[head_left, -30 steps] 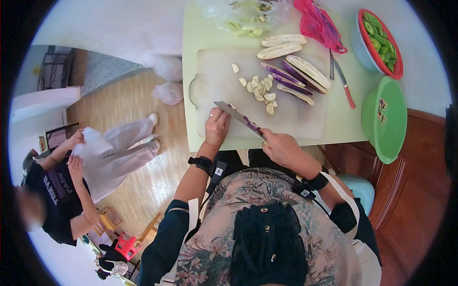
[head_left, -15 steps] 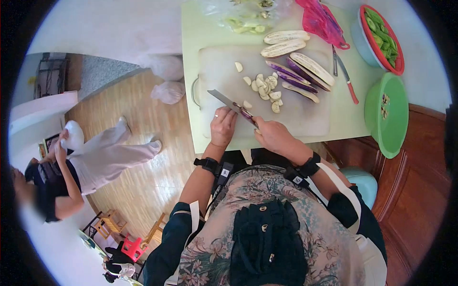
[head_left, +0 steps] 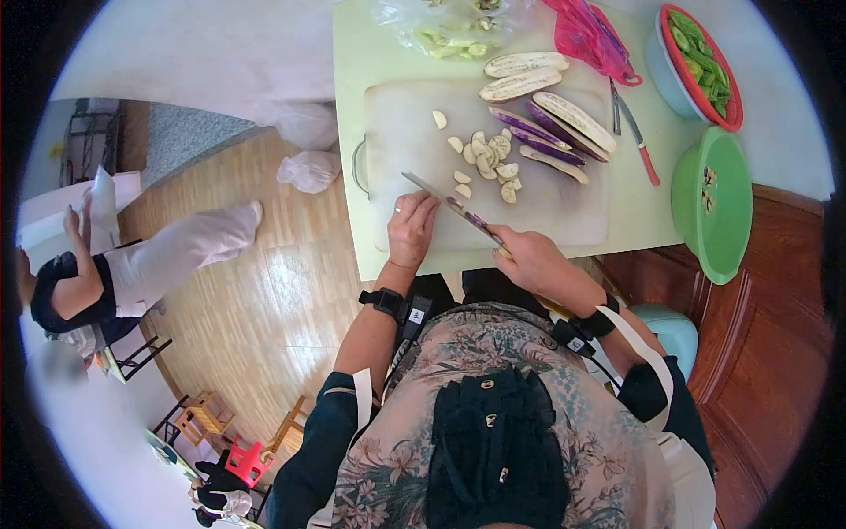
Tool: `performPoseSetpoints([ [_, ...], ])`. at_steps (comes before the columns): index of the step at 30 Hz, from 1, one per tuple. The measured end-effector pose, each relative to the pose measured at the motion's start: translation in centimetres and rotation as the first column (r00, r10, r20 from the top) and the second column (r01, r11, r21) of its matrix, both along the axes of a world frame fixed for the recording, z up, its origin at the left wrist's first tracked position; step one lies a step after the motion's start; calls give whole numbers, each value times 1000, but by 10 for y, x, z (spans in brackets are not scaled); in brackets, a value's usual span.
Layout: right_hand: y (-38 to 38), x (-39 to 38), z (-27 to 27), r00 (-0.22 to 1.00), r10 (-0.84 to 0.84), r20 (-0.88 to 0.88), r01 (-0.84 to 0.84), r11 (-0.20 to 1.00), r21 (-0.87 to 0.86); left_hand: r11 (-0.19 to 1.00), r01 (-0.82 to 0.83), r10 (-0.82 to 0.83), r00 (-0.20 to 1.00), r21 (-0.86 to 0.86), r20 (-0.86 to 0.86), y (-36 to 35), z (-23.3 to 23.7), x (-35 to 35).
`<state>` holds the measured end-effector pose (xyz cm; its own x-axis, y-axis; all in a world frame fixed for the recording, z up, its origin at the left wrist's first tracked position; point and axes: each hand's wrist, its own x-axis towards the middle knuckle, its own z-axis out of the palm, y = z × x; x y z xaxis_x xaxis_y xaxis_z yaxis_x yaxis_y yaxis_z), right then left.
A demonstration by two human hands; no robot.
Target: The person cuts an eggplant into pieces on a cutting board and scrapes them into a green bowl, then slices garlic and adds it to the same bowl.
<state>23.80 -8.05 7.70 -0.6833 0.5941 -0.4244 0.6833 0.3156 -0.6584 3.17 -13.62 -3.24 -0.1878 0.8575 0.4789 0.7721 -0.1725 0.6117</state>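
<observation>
My right hand [head_left: 533, 260] is closed round the handle of a kitchen knife [head_left: 427, 186], whose blade points up and left across the cutting board [head_left: 401, 115]. Beside the blade, the fingers of my left hand [head_left: 411, 234] are curled down on an eggplant piece, mostly hidden; some purple skin [head_left: 473, 218] shows along the blade. Just beyond lie cut eggplant chunks [head_left: 485, 157] in a loose heap, with a few strays to the left. Purple-skinned eggplant strips [head_left: 548, 150] and pale halved eggplants [head_left: 522, 84] rest towards the board's far right.
A second knife [head_left: 636, 137] with a red handle lies right of the board. Further right stand a green basin [head_left: 718, 212] holding a few pieces and a red basket [head_left: 736, 106] of green vegetables. Plastic bags [head_left: 592, 44] lie at the back. Another person [head_left: 167, 264] stands at left.
My right hand has drawn the knife right and slightly towards me. Another pale chunk now lies beyond the blade. The person at left has shifted further left.
</observation>
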Motion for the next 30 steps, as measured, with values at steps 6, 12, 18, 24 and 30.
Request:
performPoseSetpoints([
  [6,-11,10,2,996,29,85,-26,999,-33,999,3,-3,1000,-37,-4,-1,1,0],
  [12,-9,7,5,992,52,113,-51,999,-12,998,3,-5,999,-57,-41,-3,-3,-2],
  [18,-6,-11,-10,998,31,46,-31,1000,1,999,20,-21,999,-36,-27,-1,-4,-2],
  [24,2,-33,-35,998,13,64,-14,1000,22,998,3,-4,1000,-57,-11,-2,-5,-1],
  [30,6,-19,-21,994,-111,13,111,992,-52,1000,7,-7,1000,2,10,0,-1,-1],
])
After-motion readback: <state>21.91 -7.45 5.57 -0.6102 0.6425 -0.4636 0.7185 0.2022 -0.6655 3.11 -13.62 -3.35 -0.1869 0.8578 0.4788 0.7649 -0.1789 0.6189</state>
